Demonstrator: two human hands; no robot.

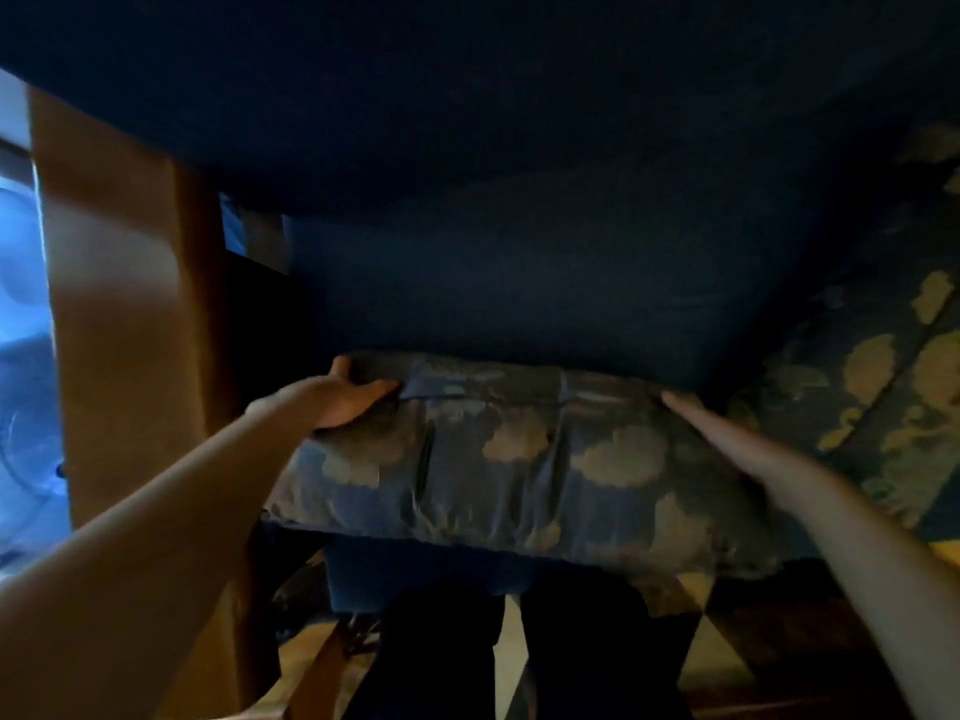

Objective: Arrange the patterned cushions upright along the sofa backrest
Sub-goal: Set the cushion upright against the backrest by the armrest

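A dark blue cushion with gold cloud patterns (519, 470) lies flat across the front of the dark blue sofa seat (545, 304), overhanging its front edge. My left hand (337, 394) grips the cushion's far left corner. My right hand (727, 433) rests flat with straight fingers on the cushion's far right corner. A second patterned cushion (872, 387) lies tilted on the seat at the right, touching the first. The sofa backrest (467, 96) rises dark behind the seat.
A brown wooden panel (119, 304) stands close at the left of the sofa. My dark-trousered legs (519, 657) stand against the sofa front on a chequered floor (727, 615). Bright window light (21, 304) falls at the far left.
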